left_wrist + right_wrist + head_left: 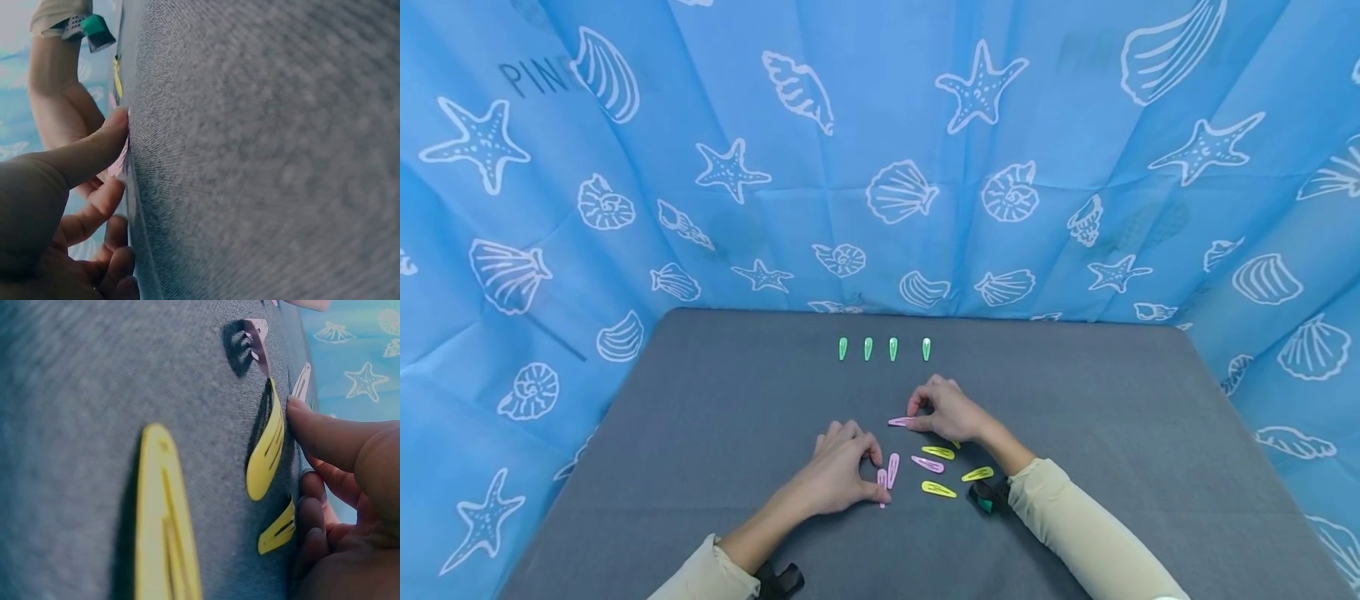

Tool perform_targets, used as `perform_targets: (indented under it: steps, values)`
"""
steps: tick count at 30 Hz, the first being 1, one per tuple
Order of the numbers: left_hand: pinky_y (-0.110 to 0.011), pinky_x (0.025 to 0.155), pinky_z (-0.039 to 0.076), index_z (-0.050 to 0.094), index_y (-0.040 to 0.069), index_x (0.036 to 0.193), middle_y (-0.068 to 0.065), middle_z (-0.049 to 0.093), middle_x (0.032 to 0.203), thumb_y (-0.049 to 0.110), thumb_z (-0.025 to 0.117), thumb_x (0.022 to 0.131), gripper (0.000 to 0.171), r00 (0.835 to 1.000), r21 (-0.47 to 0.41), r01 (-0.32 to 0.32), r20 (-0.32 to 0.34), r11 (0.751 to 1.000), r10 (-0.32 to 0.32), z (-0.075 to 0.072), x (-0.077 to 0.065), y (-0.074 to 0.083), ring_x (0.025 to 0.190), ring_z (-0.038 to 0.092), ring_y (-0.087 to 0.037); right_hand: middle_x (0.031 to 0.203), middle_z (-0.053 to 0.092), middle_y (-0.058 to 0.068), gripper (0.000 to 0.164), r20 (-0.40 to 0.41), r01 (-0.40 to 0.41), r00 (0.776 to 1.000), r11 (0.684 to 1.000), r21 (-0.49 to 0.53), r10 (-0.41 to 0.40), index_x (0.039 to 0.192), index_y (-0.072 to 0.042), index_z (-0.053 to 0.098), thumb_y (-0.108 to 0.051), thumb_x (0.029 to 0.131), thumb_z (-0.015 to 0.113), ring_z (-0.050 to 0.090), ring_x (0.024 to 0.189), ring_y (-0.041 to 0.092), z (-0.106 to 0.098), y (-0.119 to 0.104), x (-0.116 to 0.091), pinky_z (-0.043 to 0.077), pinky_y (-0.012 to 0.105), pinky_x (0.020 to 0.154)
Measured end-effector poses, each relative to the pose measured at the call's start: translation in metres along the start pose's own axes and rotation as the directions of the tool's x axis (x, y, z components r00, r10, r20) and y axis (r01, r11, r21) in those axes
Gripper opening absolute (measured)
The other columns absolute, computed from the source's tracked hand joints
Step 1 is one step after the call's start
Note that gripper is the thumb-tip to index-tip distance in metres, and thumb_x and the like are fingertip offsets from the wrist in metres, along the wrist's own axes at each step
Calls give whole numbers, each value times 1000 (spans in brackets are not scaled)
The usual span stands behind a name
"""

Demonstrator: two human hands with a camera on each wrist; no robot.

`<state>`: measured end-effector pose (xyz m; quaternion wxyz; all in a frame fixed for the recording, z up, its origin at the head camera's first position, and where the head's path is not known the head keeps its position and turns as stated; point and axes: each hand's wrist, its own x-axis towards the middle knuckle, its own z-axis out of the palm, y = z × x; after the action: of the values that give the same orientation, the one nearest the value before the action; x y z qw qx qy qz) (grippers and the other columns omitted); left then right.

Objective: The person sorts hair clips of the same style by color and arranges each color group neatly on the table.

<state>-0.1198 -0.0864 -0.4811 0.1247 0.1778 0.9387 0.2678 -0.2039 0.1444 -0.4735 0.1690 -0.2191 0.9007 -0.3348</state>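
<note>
My right hand (951, 412) pinches a pink snap hair clip (898, 422) between thumb and finger, just above the table. In the right wrist view the tip of this pink clip (302, 381) sticks out past the thumb. Lower and to the left, my left hand (838, 471) has thumb and index finger at the two ends of another pink clip (882, 478), partly covered by the thumb. Right beside it lies a second pink clip (892, 471). A further pink clip (928, 464) lies between yellow clips (937, 452) below the right hand.
A row of several green hair clips (868, 349) lies near the back of the grey table (737, 375). More yellow clips (938, 489) lie near the right forearm, one partly hidden under the right hand. A blue shell-patterned curtain (850, 167) hangs behind and at both sides.
</note>
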Motion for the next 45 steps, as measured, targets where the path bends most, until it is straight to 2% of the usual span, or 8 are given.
perform_targets:
  steps: [8,15,18,21,27,31,38,45]
  values:
    - [-31,78,27,64,27,84,8,52,88,38,92,72,32,1000,-36,-19,21,999,19,-1,1,2,87,40,-11,98,54,5,9,-2,-2,1000,1000,4,2,87,-19,71,-21,91,78,42,96,21,-1,-1,0,30,35,79]
    - [-27,72,35,63,25,87,9,58,81,20,82,87,20,999,-219,-3,49,976,14,-7,4,-1,77,48,-9,98,54,6,9,4,4,1000,1000,11,-4,86,-18,71,-21,91,77,41,97,22,0,1,0,30,35,79]
    - [-23,63,39,64,23,89,9,59,81,16,74,94,13,999,-290,-15,42,957,28,-15,8,-6,71,51,-8,99,54,6,9,4,10,1000,1000,8,-10,87,-18,71,-21,91,78,41,97,21,0,2,0,30,35,79]
    - [-24,62,40,65,22,93,6,60,82,18,70,97,8,1000,-329,-25,7,944,29,-28,14,-14,70,53,-10,98,55,6,9,4,20,1000,1000,0,-20,87,-18,70,-21,91,78,42,97,21,-1,2,-1,30,35,79]
    - [-28,63,41,69,17,100,1,64,87,24,68,99,7,994,-328,-6,-102,945,-29,-58,34,-37,72,52,-14,99,55,6,9,3,26,1000,1000,-2,-26,87,-18,70,-20,91,78,41,98,21,-1,2,-1,30,35,80]
    - [-30,64,40,69,14,110,-3,66,88,23,66,101,14,987,-331,11,-150,944,-64,-69,50,-56,71,51,-16,100,54,6,9,4,19,1000,1000,-8,-19,87,-18,70,-21,91,78,41,99,22,-1,1,-1,31,35,80]
    - [-32,67,41,69,15,110,-3,70,88,24,67,100,14,986,-316,4,-155,949,-56,-71,70,-80,73,54,-17,99,54,7,9,7,19,1000,1000,-8,-19,87,-18,70,-21,91,78,40,97,21,0,-1,-1,30,35,79]
    - [-33,75,46,71,17,105,-2,71,92,22,69,98,9,983,-295,23,-165,955,-74,-66,81,-86,81,60,-16,98,53,7,9,9,14,1000,1000,-10,-13,87,-19,70,-20,92,77,40,97,21,0,-2,-1,29,35,79]
